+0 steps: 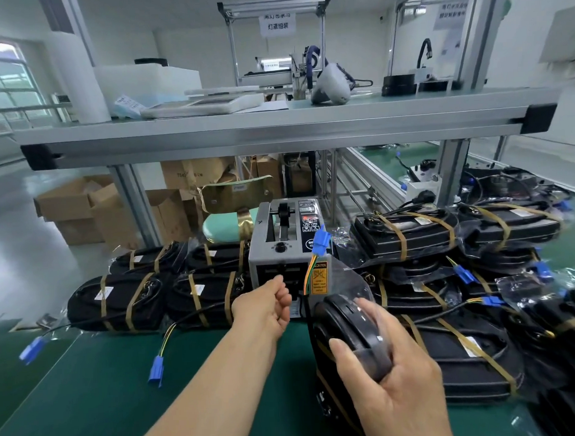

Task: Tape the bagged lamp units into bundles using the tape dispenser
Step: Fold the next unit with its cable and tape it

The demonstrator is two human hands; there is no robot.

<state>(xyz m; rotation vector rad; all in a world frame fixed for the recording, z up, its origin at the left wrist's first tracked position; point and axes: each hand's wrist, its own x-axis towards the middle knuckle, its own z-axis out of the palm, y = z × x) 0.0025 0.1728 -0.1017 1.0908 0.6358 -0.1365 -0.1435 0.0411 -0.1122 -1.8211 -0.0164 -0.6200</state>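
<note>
Gripping bagged lamp unit (342, 323), right hand (392, 377) — left hand (266, 308), loosely curled, by tape dispenser (280, 250) amid bundles (126, 301).

Glossy clear plastic bag (353, 280) wraps black lamp unit (349, 333); matt green mat (122, 386).

Black lamp units (349, 339) banded in tan tape, grey tape dispenser (287, 247) with orange caution label (320, 278), green mat (100, 397), blue connectors (155, 369)
</note>
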